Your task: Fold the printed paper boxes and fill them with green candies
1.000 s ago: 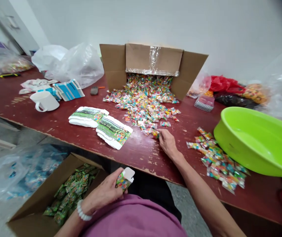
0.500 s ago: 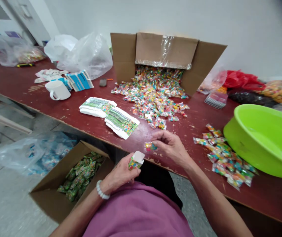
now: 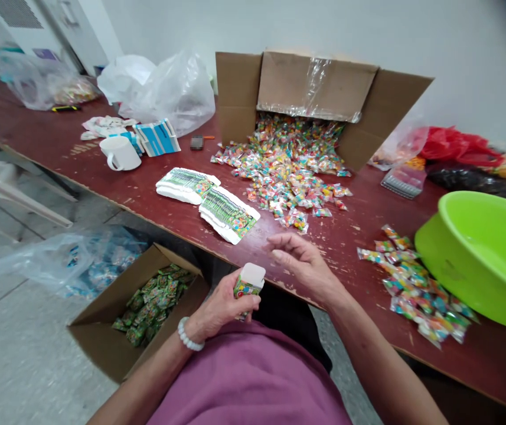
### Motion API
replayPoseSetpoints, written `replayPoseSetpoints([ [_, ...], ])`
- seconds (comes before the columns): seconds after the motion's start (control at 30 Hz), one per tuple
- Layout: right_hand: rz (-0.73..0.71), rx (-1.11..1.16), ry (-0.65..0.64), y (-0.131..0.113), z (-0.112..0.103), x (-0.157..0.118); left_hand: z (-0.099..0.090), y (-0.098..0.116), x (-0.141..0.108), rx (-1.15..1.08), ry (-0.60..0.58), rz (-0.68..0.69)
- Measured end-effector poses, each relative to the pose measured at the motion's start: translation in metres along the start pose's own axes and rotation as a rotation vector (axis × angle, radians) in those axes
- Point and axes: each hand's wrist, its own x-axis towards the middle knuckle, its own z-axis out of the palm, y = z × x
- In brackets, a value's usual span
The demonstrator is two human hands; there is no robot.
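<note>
My left hand [image 3: 225,305] is closed around a small green printed candy box [image 3: 249,282], held upright near my lap with its white top flap standing up. Just right of the box, over the table edge, my right hand [image 3: 299,260] has its fingers extended and thumb apart, with nothing visible in them. Beyond it lies a heap of small clear candy packets [image 3: 288,171], spilling from a large cardboard carton [image 3: 314,82]. Two stacks of flat, unfolded candy boxes [image 3: 228,213] rest on the table to the left of my right hand. The inside of the held box is hidden.
A green basin [image 3: 460,260] stands at right beside a smaller group of candy packets [image 3: 412,283]. Down at left, an open carton [image 3: 97,348] holds filled green boxes. A white mug [image 3: 122,154], plastic bags [image 3: 173,88] and a white stool [image 3: 0,183] are farther left.
The candy packet in my right hand is no longer visible, and those fingers have opened. My left hand still grips the box. The whole view has shifted slightly.
</note>
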Motion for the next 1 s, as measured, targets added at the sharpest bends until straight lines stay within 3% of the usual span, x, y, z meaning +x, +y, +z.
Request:
replayPoseSetpoints([
  [0.1,0.148,0.181,-0.053,0.014,0.009,-0.008,-0.003,-0.004,0.0,-0.187,0.023,-0.028],
  [0.2,0.209,0.321,-0.106,0.024,0.025,-0.017,-0.001,-0.004,0.0,-0.34,0.072,-0.106],
  [0.37,0.261,0.48,-0.109,0.037,0.048,-0.021,0.004,0.003,-0.002,-0.264,0.11,0.002],
  [0.43,0.194,0.415,-0.023,0.039,0.052,-0.019,0.003,0.004,-0.001,-0.261,0.127,0.023],
  [0.53,-0.091,0.04,0.122,0.035,0.049,-0.018,-0.002,0.003,0.002,-0.421,0.076,-0.081],
  [0.63,-0.378,-0.326,0.041,0.029,0.04,-0.018,-0.007,0.001,0.005,-0.576,-0.021,-0.205],
  [0.7,-0.428,-0.405,-0.045,0.028,0.035,-0.018,-0.007,0.001,0.006,-0.597,-0.015,-0.231],
  [0.77,-0.345,-0.381,-0.046,0.029,0.035,-0.018,-0.006,0.001,0.006,-0.564,0.05,-0.202],
  [0.87,-0.058,-0.205,0.011,0.034,0.041,-0.018,-0.001,0.004,0.005,-0.464,0.132,-0.101],
  [1.0,0.182,0.12,-0.001,0.033,0.048,-0.012,0.002,0.006,0.005,-0.455,0.125,-0.091],
])
